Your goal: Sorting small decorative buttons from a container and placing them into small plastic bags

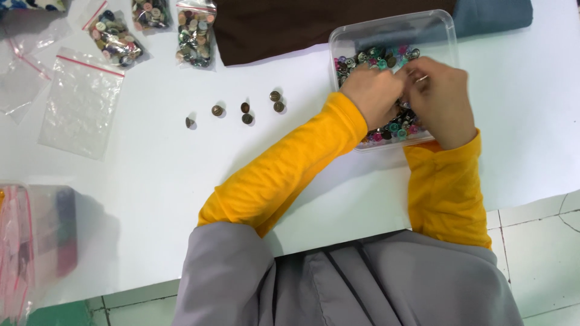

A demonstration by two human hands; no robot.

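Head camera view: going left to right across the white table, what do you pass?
Empty clear zip bag → filled bags of buttons → loose metal buttons in a row → left hand → right hand, both in the clear plastic container of mixed buttons.

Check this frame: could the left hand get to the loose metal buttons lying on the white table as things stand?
Probably yes. The left hand is in the clear tub, and bare table lies between it and the loose buttons; nothing blocks the way.

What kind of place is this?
Probably a sewing or craft worktable: both hands dig in a clear tub of buttons, zip bags of buttons lie nearby, and folded brown cloth sits behind.
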